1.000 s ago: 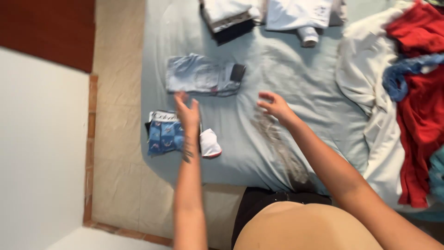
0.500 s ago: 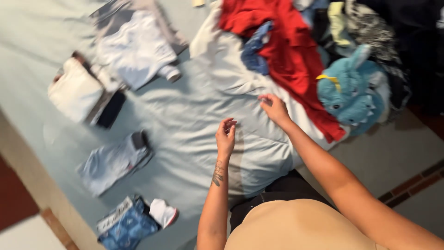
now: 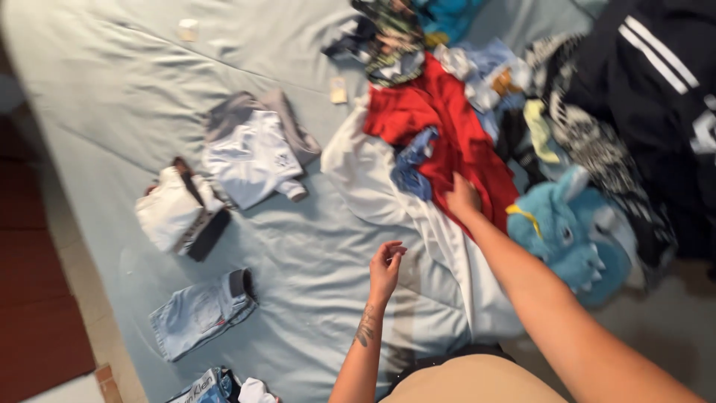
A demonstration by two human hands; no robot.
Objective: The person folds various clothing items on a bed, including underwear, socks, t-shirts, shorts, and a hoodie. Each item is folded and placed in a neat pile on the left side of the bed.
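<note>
Your right hand (image 3: pixel 462 198) rests on the red garment (image 3: pixel 447 127), grip unclear, which runs up and away from it; your left hand (image 3: pixel 385 265) hovers loosely curled and empty, nearer you.

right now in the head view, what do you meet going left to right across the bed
folded white garment → folded grey and white garment → left hand → right hand on the red garment → blue plush toy → black striped garment

Open sheet (image 3: pixel 321 261) spreads through the frame's centre and upper left, free to pass. At right the heaped clothes pile (image 3: pixel 522 112) blocks the way; folded stacks (image 3: pixel 216 172) crowd the left edge.
</note>
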